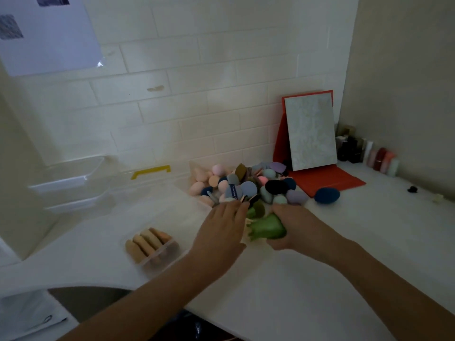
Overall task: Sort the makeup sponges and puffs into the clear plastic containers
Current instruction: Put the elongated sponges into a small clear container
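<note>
Green puffs in hand, pile looking ready to spill

Right hand is curling its grip round a few green puffs at centre frame, left hand is lying flat-fingered, holding nothing, touching the sponge pile. I reckon the puffs could be slipping out, or the pile rolling across the bench like that dark blue sponge at right. Beige-puff container is sitting lower left, empty clear containers further left; mirror and bottles are crowding the right
</note>
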### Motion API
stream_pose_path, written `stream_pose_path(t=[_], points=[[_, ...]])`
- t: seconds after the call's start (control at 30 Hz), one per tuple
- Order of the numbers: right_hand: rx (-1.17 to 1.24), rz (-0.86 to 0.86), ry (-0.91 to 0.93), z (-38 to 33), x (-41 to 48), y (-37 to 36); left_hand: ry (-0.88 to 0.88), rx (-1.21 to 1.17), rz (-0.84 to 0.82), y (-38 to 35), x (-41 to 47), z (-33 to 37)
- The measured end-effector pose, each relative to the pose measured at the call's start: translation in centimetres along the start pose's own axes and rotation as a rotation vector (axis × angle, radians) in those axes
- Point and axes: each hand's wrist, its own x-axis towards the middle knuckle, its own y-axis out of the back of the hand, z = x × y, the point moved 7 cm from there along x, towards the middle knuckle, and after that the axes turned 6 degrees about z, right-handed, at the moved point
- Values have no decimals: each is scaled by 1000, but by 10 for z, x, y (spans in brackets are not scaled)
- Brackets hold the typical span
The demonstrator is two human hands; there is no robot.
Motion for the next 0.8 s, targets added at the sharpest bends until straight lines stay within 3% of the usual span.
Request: stream_pose_path(t=[0.1, 0.23, 0.37, 0.57, 0.8], points=[[-118, -11, 42, -11, -3, -7, -52, 72, -33, -11, 9, 25], [-294, 64, 120, -16, -7, -7, 28, 31, -125, -23, 6, 32], [-422, 63, 161, -24, -10, -15, 85, -235, -348, -41, -10, 29], [-355, 27, 278, -36, -14, -29, 161, -362, -376, -55, -10, 19], [-306, -90, 286, -34, -15, -21, 66, -566, -468, -49, -5, 16]])
